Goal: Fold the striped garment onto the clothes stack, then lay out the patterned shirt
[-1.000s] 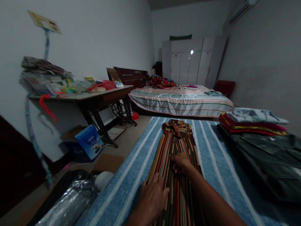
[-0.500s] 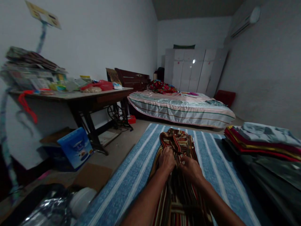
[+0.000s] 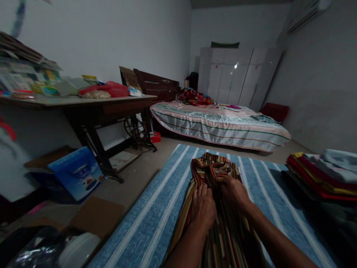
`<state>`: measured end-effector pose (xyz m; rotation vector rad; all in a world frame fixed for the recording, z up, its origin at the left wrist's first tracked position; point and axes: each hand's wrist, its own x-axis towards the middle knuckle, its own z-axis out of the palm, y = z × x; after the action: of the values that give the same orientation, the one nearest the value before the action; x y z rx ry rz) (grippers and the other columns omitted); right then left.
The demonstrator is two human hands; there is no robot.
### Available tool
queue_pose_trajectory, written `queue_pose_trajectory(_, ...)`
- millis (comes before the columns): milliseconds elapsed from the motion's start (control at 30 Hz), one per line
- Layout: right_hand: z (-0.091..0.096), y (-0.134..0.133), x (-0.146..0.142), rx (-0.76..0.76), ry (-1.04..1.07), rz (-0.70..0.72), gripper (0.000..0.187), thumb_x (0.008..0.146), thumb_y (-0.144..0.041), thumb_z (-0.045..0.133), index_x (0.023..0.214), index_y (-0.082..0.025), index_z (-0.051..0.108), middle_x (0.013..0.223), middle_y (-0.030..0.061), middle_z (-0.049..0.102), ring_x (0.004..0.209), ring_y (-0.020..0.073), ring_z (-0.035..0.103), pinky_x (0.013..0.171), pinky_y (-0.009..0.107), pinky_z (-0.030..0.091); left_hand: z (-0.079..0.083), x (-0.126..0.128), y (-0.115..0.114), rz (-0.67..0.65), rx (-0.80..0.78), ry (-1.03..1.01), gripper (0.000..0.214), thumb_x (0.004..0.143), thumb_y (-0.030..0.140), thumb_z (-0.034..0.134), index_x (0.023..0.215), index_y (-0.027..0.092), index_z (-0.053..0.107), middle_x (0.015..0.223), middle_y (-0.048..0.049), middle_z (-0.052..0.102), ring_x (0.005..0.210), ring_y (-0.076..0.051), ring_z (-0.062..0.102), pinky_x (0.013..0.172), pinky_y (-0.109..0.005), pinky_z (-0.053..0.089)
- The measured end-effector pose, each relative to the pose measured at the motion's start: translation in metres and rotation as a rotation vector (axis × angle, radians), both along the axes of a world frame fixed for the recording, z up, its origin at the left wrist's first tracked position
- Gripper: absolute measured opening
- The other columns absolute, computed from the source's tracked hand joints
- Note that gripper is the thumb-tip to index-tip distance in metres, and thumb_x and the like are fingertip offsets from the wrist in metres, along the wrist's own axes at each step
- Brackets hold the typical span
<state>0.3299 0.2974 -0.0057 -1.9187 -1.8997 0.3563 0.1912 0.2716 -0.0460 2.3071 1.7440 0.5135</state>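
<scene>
A long striped cloth (image 3: 213,169) in red, brown and cream lies lengthwise on a blue cover with white stripes (image 3: 156,219). My left hand (image 3: 203,206) rests on the cloth with its fingers stretched flat and close together. Just beyond it, my right hand (image 3: 233,190) is closed on a bunched fold of the striped cloth near its far end. The two hands sit side by side, almost touching. Both forearms reach in from the bottom edge.
A stack of folded fabrics (image 3: 320,173) lies at the right. A bed (image 3: 220,124) stands beyond the cover, with white wardrobes (image 3: 237,76) behind. At the left are a cluttered sewing table (image 3: 83,102), a blue box (image 3: 76,176), cardboard (image 3: 95,216) and a white lid (image 3: 78,251).
My left hand has gone forward up the cloth from near me and now lies flat beside the right. My right hand has reached further to the bunched far end. The view swung right.
</scene>
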Motion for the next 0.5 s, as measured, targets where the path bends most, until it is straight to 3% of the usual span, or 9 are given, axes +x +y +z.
queue_pose_trajectory(133, 0.004, -0.002, 0.037, 0.101, 0.925, -0.162, 0.012, 0.071, -0.029, 0.061, 0.07, -0.018, 0.057, 0.065, 0.0023, 0.063, 0.058, 0.0168, 0.059, 0.056, 0.027, 0.047, 0.005, 0.0, -0.002, 0.003, -0.01, -0.019, 0.041, 0.089, 0.014, 0.033, 0.126, 0.012, 0.053, 0.141, -0.0115, 0.046, 0.134, -0.024, 0.036, 0.114, -0.043, 0.024)
queue_pose_trajectory(233, 0.001, -0.017, 0.068, 0.178, 1.408, -0.314, 0.023, 0.062, -0.029, 0.071, 0.072, -0.019, 0.053, 0.07, 0.0002, 0.063, 0.057, 0.0144, 0.059, 0.055, 0.027, 0.051, 0.004, -0.001, -0.002, 0.014, -0.009, -0.047, 0.043, 0.089, 0.015, 0.035, 0.129, 0.012, 0.05, 0.141, -0.0113, 0.046, 0.135, -0.024, 0.034, 0.114, -0.042, 0.024)
queue_pose_trajectory(333, -0.015, -0.036, 0.093, 0.187, 1.509, -0.451, 0.022, 0.06, -0.023, 0.072, 0.073, -0.02, 0.054, 0.078, 0.0015, 0.066, 0.065, 0.0159, 0.064, 0.056, 0.027, 0.054, 0.002, -0.002, -0.002, 0.0, -0.015, -0.075, 0.046, 0.088, 0.016, 0.037, 0.132, 0.01, 0.047, 0.144, -0.0121, 0.042, 0.137, -0.025, 0.031, 0.115, -0.043, 0.023)
queue_pose_trajectory(500, -0.047, -0.064, 0.117, 0.012, 1.297, -0.562, 0.015, 0.061, -0.023, 0.071, 0.065, -0.02, 0.057, 0.057, 0.0021, 0.061, 0.054, 0.0195, 0.064, 0.046, 0.027, 0.05, -0.001, -0.001, -0.001, 0.0, -0.02, -0.081, 0.047, 0.088, 0.015, 0.036, 0.133, 0.01, 0.046, 0.144, -0.0121, 0.042, 0.137, -0.025, 0.031, 0.115, -0.044, 0.023)
